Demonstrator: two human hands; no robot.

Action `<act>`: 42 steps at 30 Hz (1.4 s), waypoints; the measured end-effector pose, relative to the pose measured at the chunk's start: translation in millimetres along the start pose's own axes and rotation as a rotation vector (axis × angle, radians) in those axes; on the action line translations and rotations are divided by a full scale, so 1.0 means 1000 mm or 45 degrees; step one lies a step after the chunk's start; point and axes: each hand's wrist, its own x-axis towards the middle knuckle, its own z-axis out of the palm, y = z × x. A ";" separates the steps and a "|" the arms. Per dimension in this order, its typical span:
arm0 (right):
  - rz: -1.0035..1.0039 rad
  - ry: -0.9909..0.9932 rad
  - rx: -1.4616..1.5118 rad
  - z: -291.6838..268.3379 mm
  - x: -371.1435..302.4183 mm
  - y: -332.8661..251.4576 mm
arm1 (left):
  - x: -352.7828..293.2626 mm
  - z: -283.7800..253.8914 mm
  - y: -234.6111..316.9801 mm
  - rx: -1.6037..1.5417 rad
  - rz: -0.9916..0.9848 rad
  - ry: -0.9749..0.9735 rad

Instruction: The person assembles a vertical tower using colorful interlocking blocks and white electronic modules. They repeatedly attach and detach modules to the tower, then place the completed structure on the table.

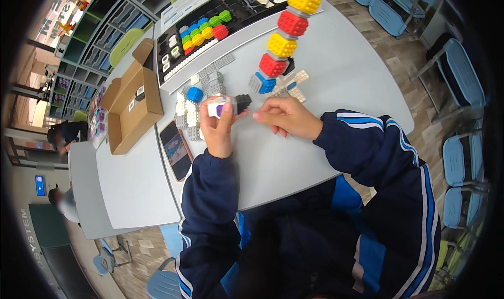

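My left hand [217, 128] is closed around a white block [220, 107] with a purple patch, and a black studded piece [242, 103] sits at its right end. Just to the right, my right hand [286, 116] has its thumb and fingers pinched together; whatever they hold, if anything, is hidden. Beyond the right hand stands a tall tower [282, 46] of red, yellow, blue and grey studded blocks. White beam pieces [295, 85] spread out at its base. Left of my left hand lie a blue studded block [194, 94] and several grey and white pieces [211, 82].
A black tray of colourful blocks [202, 31] stands at the table's far side. An opened cardboard box [137, 106] and a phone [175, 149] lie to the left. Blue chairs [458, 71] stand along the right. Other people [68, 134] sit at the far left.
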 end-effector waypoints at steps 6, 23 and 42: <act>0.032 0.036 0.031 0.000 -0.002 0.000 | -0.011 0.005 -0.005 -0.032 -0.040 -0.078; 0.058 0.002 -0.078 0.001 -0.003 0.002 | -0.022 0.012 -0.017 -0.054 0.014 -0.110; 0.096 0.005 -0.129 0.000 -0.002 0.001 | -0.021 0.009 -0.018 0.005 -0.052 -0.114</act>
